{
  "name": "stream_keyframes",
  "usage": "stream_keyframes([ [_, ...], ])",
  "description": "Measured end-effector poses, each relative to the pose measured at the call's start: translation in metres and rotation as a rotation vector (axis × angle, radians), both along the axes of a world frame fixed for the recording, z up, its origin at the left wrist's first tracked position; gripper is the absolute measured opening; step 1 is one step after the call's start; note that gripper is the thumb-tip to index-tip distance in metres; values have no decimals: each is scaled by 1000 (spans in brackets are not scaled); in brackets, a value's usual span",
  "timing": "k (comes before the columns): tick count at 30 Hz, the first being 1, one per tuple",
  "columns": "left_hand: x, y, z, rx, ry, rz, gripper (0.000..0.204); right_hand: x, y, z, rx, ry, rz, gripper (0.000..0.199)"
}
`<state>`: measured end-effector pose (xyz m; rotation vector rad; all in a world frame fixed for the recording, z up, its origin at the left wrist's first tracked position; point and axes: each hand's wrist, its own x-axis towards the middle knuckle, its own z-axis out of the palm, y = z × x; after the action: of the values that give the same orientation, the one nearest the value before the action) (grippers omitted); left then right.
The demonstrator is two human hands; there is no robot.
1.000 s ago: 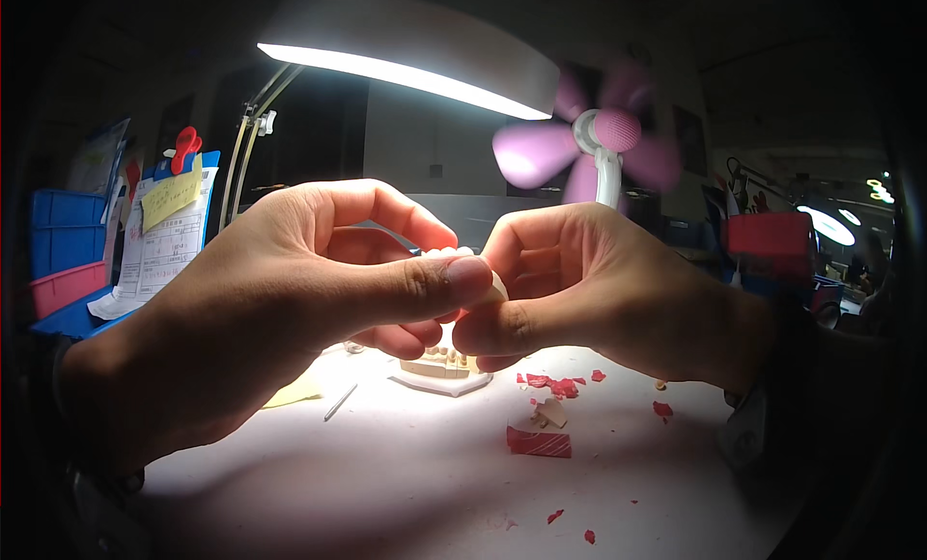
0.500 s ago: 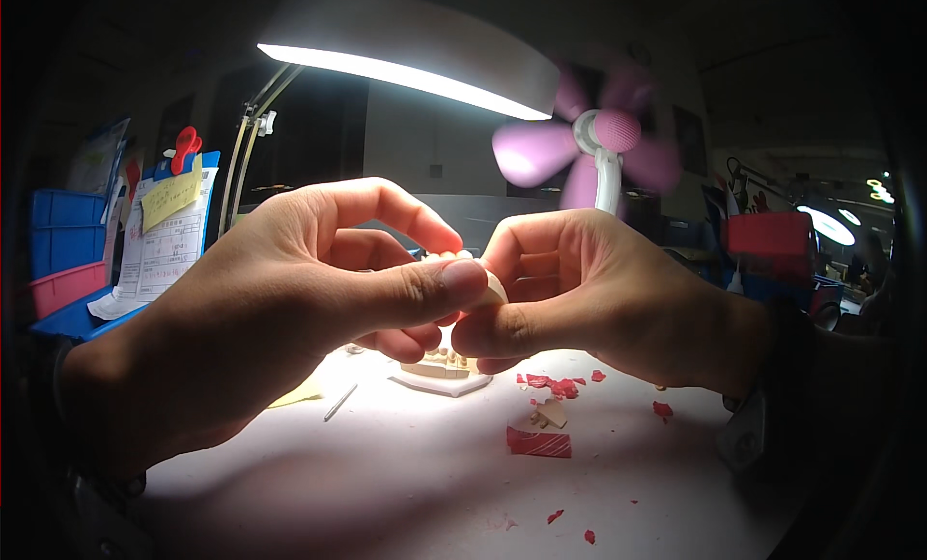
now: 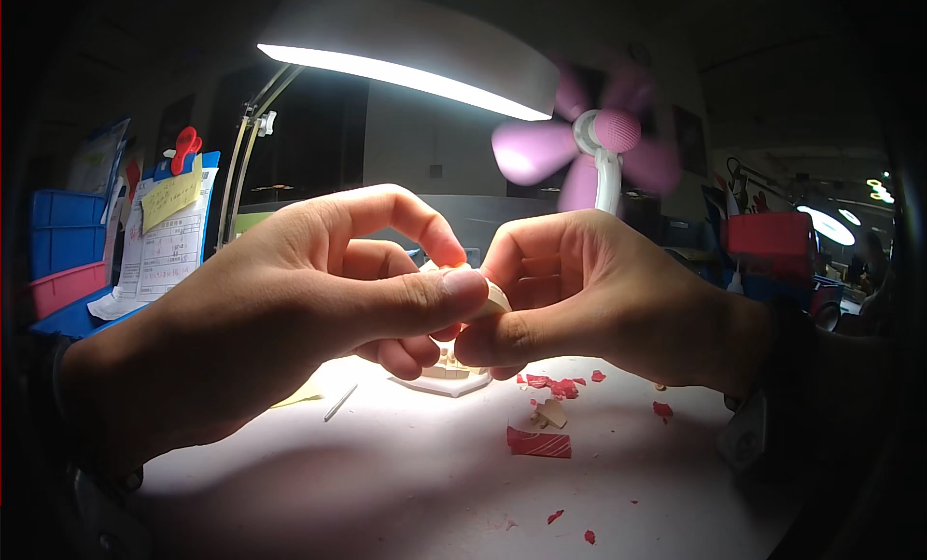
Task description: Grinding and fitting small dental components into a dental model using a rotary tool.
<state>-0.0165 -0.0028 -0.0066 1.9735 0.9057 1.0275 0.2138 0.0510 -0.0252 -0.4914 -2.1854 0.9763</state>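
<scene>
Close together under the lamp, both hands grip a small cream-coloured dental model piece (image 3: 493,301), mostly hidden by the fingers. My left hand (image 3: 333,285) pinches it between thumb and bent index finger, the thumb lying across its front. From the other side my right hand (image 3: 603,299) holds its edge between thumb and curled fingers. Below them on the table stands a dental cast (image 3: 442,381) with a pale base, its upper part partly covered by my fingers. Right of the cast lies a small tan model fragment (image 3: 552,412) with short pins.
Red wax scraps (image 3: 555,384) and a red wax strip (image 3: 539,442) lie on the white table (image 3: 406,483). A thin metal tool (image 3: 340,402) rests at left. Overhead hangs a lit lamp (image 3: 406,77); behind stands a pink fan (image 3: 618,130). Blue bins (image 3: 68,222) flank the left side.
My left fingers have shifted slightly on the model piece, the index fingertip coming down over its white tooth-like bumps. A little more of its edge shows beside my left thumb.
</scene>
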Motion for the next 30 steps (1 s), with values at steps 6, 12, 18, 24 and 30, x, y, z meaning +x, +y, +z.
stream_keyframes([
  [6,0,0,0,1,8,6,36,0,-1,0,-12,8,-9,18],
  [12,0,-1,0,6,18,15,42,0,-2,1,-15,2,-20,19],
  [18,1,-2,1,19,28,-5,44,0,-2,1,-24,-2,10,19],
  [24,2,-3,1,13,26,6,43,0,-3,1,-32,0,-4,19],
  [30,2,-2,1,17,29,9,41,0,-3,1,-38,-2,1,19],
])
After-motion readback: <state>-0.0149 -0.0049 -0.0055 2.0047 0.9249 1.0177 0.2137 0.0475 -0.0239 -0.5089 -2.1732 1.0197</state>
